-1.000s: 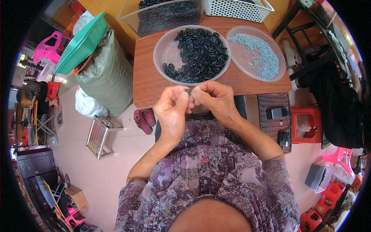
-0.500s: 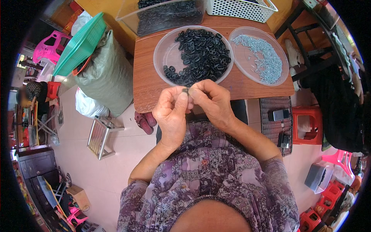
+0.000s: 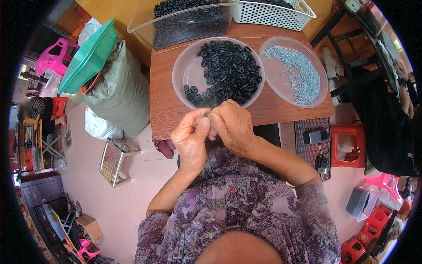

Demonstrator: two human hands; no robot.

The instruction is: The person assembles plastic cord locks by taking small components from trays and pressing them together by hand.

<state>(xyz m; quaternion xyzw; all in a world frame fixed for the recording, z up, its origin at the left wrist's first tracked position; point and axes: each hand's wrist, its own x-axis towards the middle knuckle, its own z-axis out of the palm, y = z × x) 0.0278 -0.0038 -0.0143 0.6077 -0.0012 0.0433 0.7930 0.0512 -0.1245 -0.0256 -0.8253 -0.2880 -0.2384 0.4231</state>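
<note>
My left hand (image 3: 190,143) is closed in a pinch, with a small dark plastic piece (image 3: 205,115) between thumb and forefinger. My right hand (image 3: 235,127) is closed too, its fingertips pressed against the same spot; they hide whatever else they hold. Both hands meet just off the table's near edge. Beyond them a round clear tub (image 3: 187,72) carries a heap of black oval plastic pieces with holes (image 3: 231,70). To its right, a shallower clear dish (image 3: 281,94) contains many small silvery screws (image 3: 303,81).
On the wooden table (image 3: 165,105), a clear bin (image 3: 145,31) of black parts and a white perforated basket (image 3: 274,20) stand at the back. Left are a stuffed sack (image 3: 121,92), a green basket (image 3: 90,57) and a metal stool (image 3: 116,163). A red stool (image 3: 347,145) stands right.
The view has tilted a little, so the table sits lower in the picture. My right hand has rolled further over the left fingertips, covering more of the small piece.
</note>
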